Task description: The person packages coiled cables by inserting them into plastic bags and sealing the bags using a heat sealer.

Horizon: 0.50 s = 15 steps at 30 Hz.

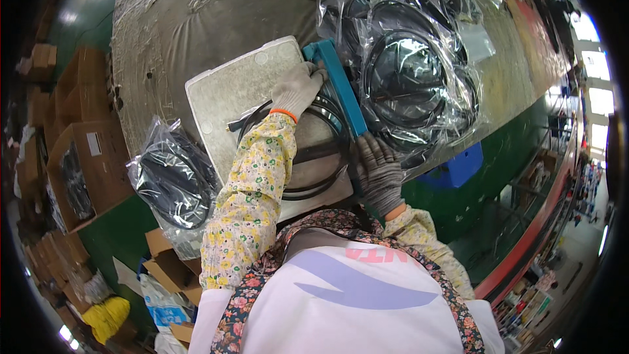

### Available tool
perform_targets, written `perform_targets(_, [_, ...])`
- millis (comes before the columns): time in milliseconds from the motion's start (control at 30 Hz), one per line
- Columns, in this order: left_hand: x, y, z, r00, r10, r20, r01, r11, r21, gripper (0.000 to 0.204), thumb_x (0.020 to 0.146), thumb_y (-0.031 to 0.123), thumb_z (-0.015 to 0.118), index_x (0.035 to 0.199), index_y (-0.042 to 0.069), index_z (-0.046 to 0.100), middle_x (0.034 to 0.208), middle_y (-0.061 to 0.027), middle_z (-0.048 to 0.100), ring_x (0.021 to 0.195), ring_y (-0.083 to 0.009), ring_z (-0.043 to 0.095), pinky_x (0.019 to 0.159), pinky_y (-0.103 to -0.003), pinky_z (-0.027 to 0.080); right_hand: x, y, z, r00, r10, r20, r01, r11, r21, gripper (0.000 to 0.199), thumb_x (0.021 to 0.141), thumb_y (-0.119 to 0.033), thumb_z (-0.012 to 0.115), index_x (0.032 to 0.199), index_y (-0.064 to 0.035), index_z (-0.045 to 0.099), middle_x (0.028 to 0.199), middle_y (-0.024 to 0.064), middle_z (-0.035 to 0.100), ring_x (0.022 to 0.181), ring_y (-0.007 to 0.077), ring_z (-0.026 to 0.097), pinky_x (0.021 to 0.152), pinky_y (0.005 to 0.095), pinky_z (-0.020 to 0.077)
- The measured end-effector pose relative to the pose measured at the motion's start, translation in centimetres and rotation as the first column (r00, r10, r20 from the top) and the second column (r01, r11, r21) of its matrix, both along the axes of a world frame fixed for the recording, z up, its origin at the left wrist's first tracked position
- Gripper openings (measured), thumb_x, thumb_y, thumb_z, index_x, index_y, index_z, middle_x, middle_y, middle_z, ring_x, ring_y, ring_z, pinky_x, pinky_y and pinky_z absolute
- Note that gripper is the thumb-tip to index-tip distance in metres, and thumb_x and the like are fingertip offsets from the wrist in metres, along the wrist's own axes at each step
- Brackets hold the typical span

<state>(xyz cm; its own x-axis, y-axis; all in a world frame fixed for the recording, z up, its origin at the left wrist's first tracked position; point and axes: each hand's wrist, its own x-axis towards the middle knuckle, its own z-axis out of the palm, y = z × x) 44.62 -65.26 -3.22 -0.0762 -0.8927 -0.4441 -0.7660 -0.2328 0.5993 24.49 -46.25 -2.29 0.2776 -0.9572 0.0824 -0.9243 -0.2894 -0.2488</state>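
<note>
A coil of black cable (pixel 319 185) lies on a white foam board (pixel 226 85), with a metal-tipped cable end poking out at its left. Along the coil's right side runs a long teal bar (pixel 345 95), like the arm of a bag sealer. My left hand (pixel 296 88), in a light grey glove, reaches over the coil to the bar's far end; its fingers are bent together there, and what they pinch is hidden. My right hand (pixel 378 174), in a darker grey glove, lies with fingers stretched out by the bar's near end.
Bagged black cable coils (pixel 413 72) are heaped at the right of the table (pixel 170 33). Another bagged coil (pixel 173 183) lies at its left edge. A blue bin (pixel 455 169) sits below the right edge. Cardboard boxes (pixel 98 164) stand on the left.
</note>
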Motion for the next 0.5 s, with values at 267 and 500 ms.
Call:
perform_targets(267, [6.2,8.5,3.1,0.98,-0.103,0.169,0.19,0.722,-0.665,0.059,0.085,0.037,0.064,0.131,0.003,0.05,0.132,-0.0169,0.054,0.126,-0.0371,0.045,0.11,-0.048,0.029,-0.8,-0.3,0.5,0.998,-0.058,0.034,0.055,0.995,0.081,0.066,0.082,-0.034,0.062,0.143,-0.0182,0.041,0.147,0.0059,0.041,0.124,0.0333,0.047,0.104,0.0477,0.0368])
perform_targets(500, [8.5,16.3,1.0,0.923,-0.139,0.359,0.34,0.735,-0.587,0.065,0.086,0.044,0.059,0.137,0.004,0.045,0.14,-0.0156,0.048,0.133,-0.038,0.038,0.115,-0.051,0.021,-0.5,-0.3,0.6,0.999,-0.049,0.021,0.047,0.993,0.109,0.069,0.084,-0.034,0.06,0.146,-0.0165,0.036,0.149,0.007,0.038,0.125,0.0325,0.046,0.106,0.0471,0.0352])
